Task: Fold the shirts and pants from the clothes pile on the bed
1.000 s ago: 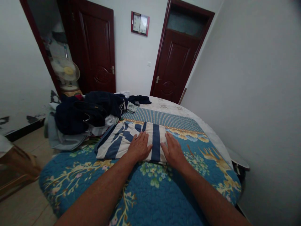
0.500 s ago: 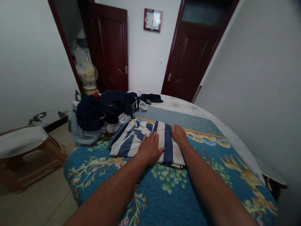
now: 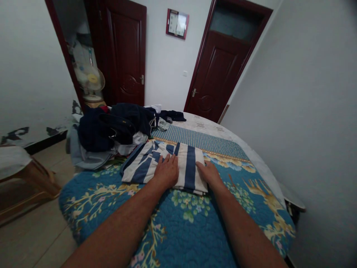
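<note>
A folded cloth with blue and white stripes (image 3: 182,167) lies on the quilted blue floral cover (image 3: 195,238) in front of me. It looks like a garment, but its kind is hidden by the folds. My left hand (image 3: 166,172) rests flat on its middle, fingers stretched out and pointing away from me. At the right edge of the cloth is my right hand (image 3: 210,175), its thumb on top and its other fingers beyond the edge, partly hidden. The cloth's left part is wrinkled, with a dark blue border.
A heap of dark clothes (image 3: 119,124) with grey and white pieces lies at the table's back left. A stool (image 3: 25,182) stands on the floor at left. Beyond are a fan (image 3: 90,79), two dark red doors (image 3: 125,56) and a wall clock (image 3: 177,24).
My view has turned slightly right, so the scene sits further left. My right hand has come nearer along the cloth's right edge, its thumb now over the top. My left hand stays flat on the cloth.
</note>
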`<state>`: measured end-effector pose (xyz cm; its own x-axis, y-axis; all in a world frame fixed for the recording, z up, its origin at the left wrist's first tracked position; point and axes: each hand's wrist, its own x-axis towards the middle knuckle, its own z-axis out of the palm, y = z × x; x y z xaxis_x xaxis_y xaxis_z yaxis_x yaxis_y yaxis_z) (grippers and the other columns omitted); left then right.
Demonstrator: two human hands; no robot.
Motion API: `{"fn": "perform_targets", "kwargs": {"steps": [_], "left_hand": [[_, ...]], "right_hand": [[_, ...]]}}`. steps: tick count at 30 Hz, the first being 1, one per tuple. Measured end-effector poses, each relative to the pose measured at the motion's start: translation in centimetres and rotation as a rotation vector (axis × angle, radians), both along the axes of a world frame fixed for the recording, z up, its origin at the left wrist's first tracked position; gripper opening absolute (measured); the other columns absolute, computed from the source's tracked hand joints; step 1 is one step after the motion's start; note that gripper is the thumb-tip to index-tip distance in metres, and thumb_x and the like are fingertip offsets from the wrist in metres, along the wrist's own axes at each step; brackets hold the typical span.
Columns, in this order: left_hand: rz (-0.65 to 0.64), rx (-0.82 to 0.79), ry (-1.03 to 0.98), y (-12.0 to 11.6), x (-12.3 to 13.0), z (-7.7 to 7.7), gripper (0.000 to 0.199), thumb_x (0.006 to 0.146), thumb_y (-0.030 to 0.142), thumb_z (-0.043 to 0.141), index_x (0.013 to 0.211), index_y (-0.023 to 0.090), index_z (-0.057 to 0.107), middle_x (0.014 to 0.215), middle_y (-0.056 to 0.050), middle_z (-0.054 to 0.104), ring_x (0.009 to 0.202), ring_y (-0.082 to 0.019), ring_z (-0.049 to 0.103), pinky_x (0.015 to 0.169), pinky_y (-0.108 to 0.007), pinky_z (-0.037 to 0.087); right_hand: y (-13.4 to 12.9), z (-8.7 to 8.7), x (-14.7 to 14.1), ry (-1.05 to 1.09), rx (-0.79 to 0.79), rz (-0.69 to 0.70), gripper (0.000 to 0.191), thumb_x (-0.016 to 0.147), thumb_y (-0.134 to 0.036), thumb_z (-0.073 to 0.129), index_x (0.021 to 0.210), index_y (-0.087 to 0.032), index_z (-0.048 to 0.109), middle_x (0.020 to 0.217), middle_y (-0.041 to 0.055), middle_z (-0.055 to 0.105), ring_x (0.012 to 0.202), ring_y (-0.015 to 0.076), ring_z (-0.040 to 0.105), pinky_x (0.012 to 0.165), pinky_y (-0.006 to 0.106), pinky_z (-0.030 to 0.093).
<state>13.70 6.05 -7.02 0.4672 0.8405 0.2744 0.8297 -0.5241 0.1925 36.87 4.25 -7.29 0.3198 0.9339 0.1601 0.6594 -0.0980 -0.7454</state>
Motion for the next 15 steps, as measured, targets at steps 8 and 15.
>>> {"fn": "perform_targets", "kwargs": {"steps": [8,15], "left_hand": [[0.152,0.204,-0.172,0.8,-2.9,4.4,0.036,0.100,0.026,0.052,0.129,0.019,0.072,0.139,-0.015,0.071,0.141,-0.032,0.055,0.125,-0.053,0.031],[0.735,-0.150,-0.344,3.9,-13.8,6.7,0.052,0.097,0.041,0.050,0.123,0.003,0.074,0.123,-0.037,0.070,0.125,-0.052,0.063,0.103,-0.068,0.040]], "right_hand": [[-0.4,-0.3,-0.3,0.303,-0.087,-0.015,0.047,0.084,-0.049,0.072,0.114,-0.014,0.075,0.106,0.0135,0.082,0.089,0.0279,0.079,0.070,0.032,0.060],[-0.1,-0.8,0.3,0.291,-0.082,0.016,0.047,0.083,-0.049,0.072,0.115,-0.015,0.076,0.102,0.0134,0.081,0.092,0.0299,0.078,0.073,0.034,0.061]]}}
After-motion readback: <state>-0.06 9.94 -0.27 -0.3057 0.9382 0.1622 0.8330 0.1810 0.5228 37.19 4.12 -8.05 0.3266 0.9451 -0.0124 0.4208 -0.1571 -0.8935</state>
